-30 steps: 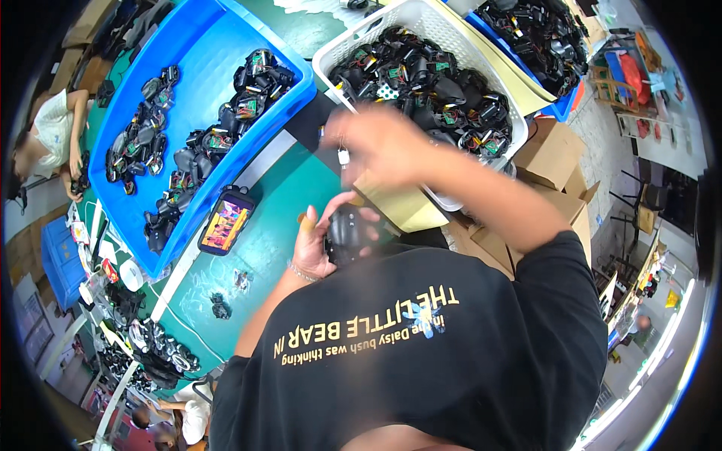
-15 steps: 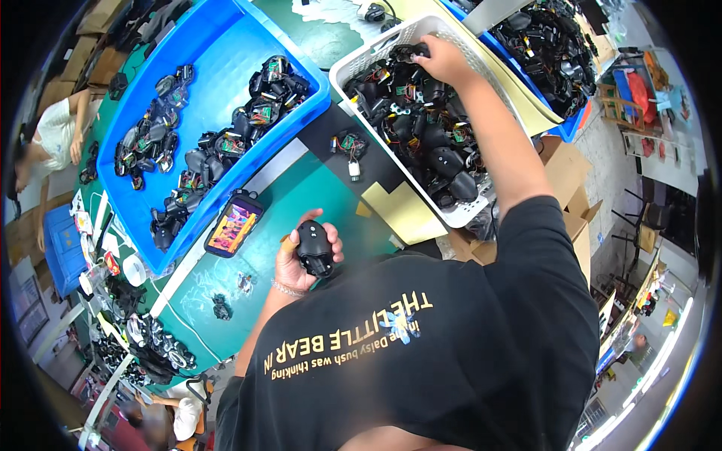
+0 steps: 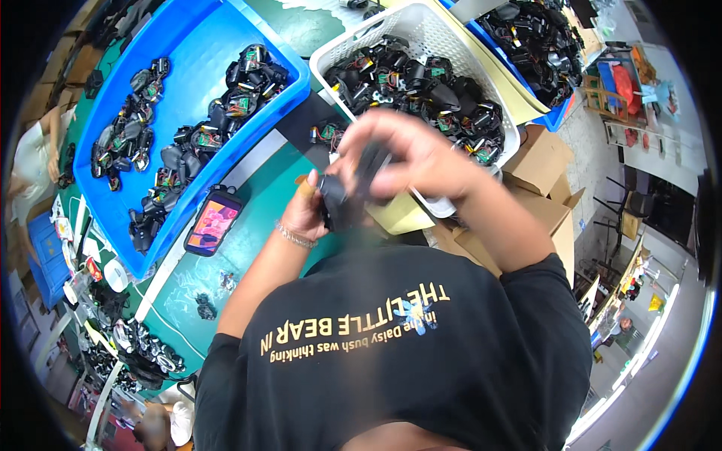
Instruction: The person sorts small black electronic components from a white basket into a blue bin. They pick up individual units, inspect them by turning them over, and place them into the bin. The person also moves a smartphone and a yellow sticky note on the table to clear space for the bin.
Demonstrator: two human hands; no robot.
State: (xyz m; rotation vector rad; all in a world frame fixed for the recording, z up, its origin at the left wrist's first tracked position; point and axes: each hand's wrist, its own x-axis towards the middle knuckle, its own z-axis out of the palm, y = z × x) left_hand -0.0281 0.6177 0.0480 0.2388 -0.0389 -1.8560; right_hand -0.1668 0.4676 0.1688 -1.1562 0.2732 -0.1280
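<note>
My left hand (image 3: 307, 214) grips a rounded black plastic housing (image 3: 332, 197) in front of my chest, its thumb along the side. Close beside it, my right hand (image 3: 421, 161) is curled around a dark plastic part (image 3: 371, 167), smeared by motion, so its exact kind does not show. The two pieces are very near each other; whether they touch I cannot tell. Beyond my hands stands a white perforated basket (image 3: 328, 51) heaped with black housings (image 3: 444, 94) carrying green circuit boards and wires.
At left a large blue bin (image 3: 180, 83) holds rows of similar assemblies. A phone (image 3: 213, 222) lies on the green table (image 3: 259, 199). Cardboard boxes (image 3: 538, 210) stand at right, below another filled blue bin (image 3: 541, 60). A co-worker (image 3: 37, 158) sits at far left.
My right hand has come out of the white basket with a dark part and moved down beside my left hand. My left hand still grips the housing, now tilted and slightly higher.
</note>
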